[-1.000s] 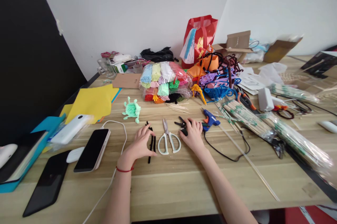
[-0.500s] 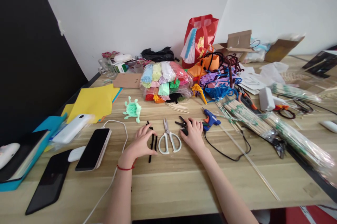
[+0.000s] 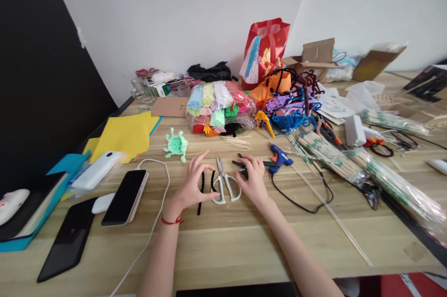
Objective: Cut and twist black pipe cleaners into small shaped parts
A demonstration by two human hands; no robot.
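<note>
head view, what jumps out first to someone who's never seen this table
The bag of bright pipe cleaners at the table's middle, with a red gift bag behind it against the wall. Nearer, the left hand pinches black pipe cleaners beside white-handled scissors, and the right hand rests on a dark tool.

No legible text on anything in view.

The red bag (image 3: 268, 50) at the back of the worktop (image 3: 244, 241) carries a gold-yellow printed motif, too blurred to read as characters. The small green-and-white box (image 3: 159, 88) near the wall shows printing, too small to make out. The white papers (image 3: 333, 110) to the right bear faint marks, unreadable. The wrappers on the bundles of wooden sticks (image 3: 326, 150) show green print, not resolvable into letters. Both phone screens (image 3: 125, 196) are dark and blank. No numbers, brands or signs can be told on the glue gun (image 3: 279, 153) or the scissors (image 3: 223, 183).
</note>
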